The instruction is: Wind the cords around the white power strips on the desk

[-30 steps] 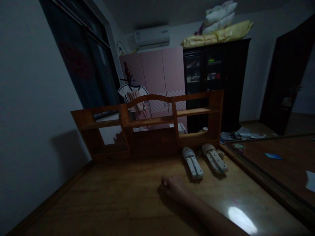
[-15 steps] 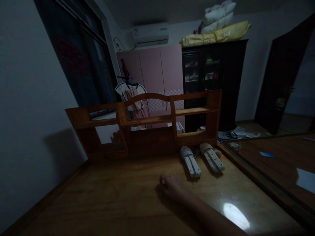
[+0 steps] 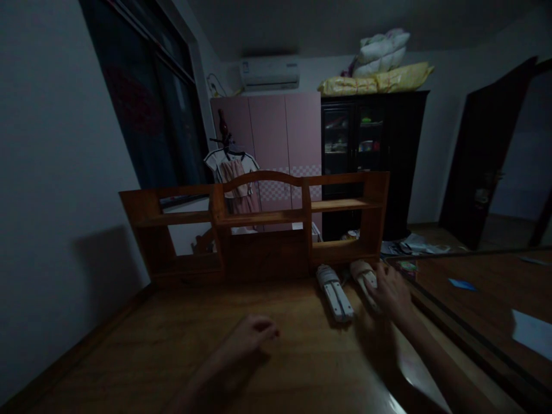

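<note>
Two pale power strips with their cords wound round one end lie on the wooden desk. My right hand [image 3: 391, 292] is over the right power strip [image 3: 364, 280] and covers its right side. Its thumb and fingers are apart; whether they touch the strip, I cannot tell. To the left of it, the other power strip [image 3: 336, 299] lies untouched. My left hand [image 3: 254, 334] is above the desk at lower centre, fingers loosely curled with a gap to the thumb, and nothing shows in it.
A low wooden shelf unit [image 3: 264, 217] stands along the back of the desk [image 3: 181, 339]. At right, a brown surface [image 3: 483, 310] holds a blue card [image 3: 461, 284] and a white sheet [image 3: 532, 332]. The wall [image 3: 64, 218] borders the left side.
My right hand has moved from the middle of the desk rightward and forward to the right power strip. My left hand has come into view at lower centre.
</note>
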### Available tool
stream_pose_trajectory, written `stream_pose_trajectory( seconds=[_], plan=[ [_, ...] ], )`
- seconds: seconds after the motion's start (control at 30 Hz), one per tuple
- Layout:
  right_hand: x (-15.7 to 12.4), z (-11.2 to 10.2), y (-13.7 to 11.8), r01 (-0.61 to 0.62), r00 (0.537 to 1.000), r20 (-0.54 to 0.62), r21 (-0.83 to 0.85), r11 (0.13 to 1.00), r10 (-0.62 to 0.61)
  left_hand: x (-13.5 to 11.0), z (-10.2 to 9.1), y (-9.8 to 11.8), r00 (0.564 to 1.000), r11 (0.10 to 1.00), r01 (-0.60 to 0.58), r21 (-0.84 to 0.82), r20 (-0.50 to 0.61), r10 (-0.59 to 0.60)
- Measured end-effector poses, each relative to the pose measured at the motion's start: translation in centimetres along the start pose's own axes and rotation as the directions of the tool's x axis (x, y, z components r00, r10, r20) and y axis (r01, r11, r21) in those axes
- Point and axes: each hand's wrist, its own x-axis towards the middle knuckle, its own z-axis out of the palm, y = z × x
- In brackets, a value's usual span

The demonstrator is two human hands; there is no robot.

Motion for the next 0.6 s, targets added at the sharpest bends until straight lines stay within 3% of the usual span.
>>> stream_pose_trajectory(
  seconds=[0.17,0.3,0.47,0.6],
  plan=[
    [-1.8,5.0,2.8,0.052,0.968,0.245,0.009,0.999,-0.053,4.7,-1.9,-1.7,0.960,0.992,-0.084,0.095,-0.259,0.106],
    [-2.2,6.7,3.0,-0.020,0.967,0.256,0.051,0.998,0.007,5.5,-3.5,-3.3,0.926,0.982,-0.156,0.104,-0.331,0.183],
    [-1.7,6.2,3.2,-0.107,0.973,0.223,0.206,0.973,0.059,4.7,-4.0,-4.5,0.902,0.972,-0.186,0.141,-0.367,0.226],
    [0.2,3.7,2.5,-0.238,0.964,0.194,0.318,0.918,0.183,4.7,-3.3,-4.5,0.910,0.977,-0.192,0.095,-0.356,0.213]
  ],
)
